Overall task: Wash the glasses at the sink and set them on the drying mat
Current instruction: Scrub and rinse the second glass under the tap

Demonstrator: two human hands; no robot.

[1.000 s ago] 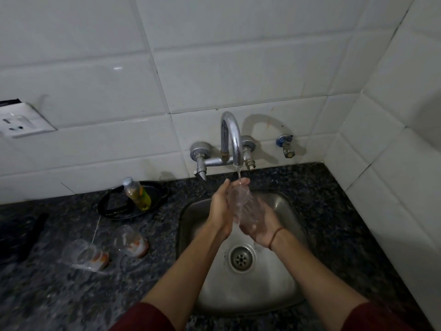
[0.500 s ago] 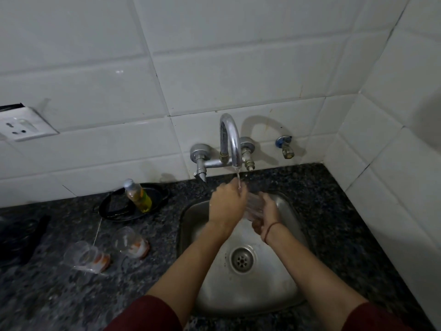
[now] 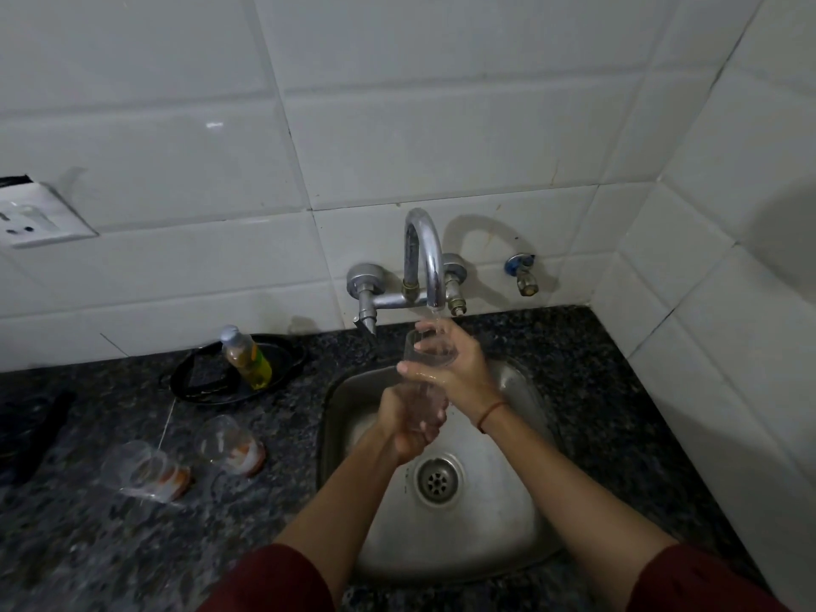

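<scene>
Here, one glass (image 3: pixel 427 353) held, two glasses (image 3: pixel 229 443) aside

Small home kitchen, seen from above. The left hand (image 3: pixel 410 430) and right hand (image 3: pixel 455 368) hold a clear glass (image 3: pixel 424 393) over a stainless steel sink (image 3: pixel 485 523), just under a curved chrome tap (image 3: pixel 426 254) fixed to white wall tiles (image 3: pixel 441 139). Dark speckled stone counter (image 3: pixel 618 390) surrounds the hands. Left of the left hand sit a nearer used glass (image 3: pixel 229 443) and a farther used glass (image 3: pixel 145 472) (both hold orange residue). Beyond them are a bottle of yellow-green liquid (image 3: pixel 247 360) in a black dish (image 3: pixel 282 355) and, far left, a wall socket (image 3: pixel 35 218).
</scene>
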